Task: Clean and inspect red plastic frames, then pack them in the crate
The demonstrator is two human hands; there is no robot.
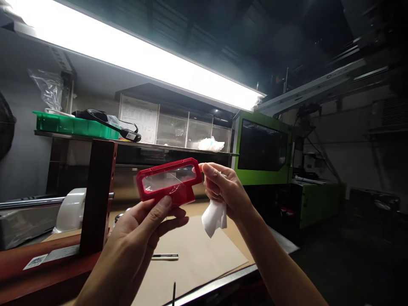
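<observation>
A red plastic frame with a clear window (188, 188) is held up, slightly tilted, above the bench. My left hand (149, 221) grips its lower edge, with the thumb on the near face and the fingers behind. At the frame's right end is my right hand (223, 185), closed around a crumpled white wipe (215, 216) that hangs below the fingers. The right index finger reaches to the frame's right edge, its tip partly hidden behind it.
Brown cardboard (197, 250) covers the bench, with a pen-like stick (165, 256) on it. A dark red metal stand (97, 195) and a film roll (72, 210) stand left. Above, a shelf bears a green tray (70, 124). A green machine (264, 148) is at right.
</observation>
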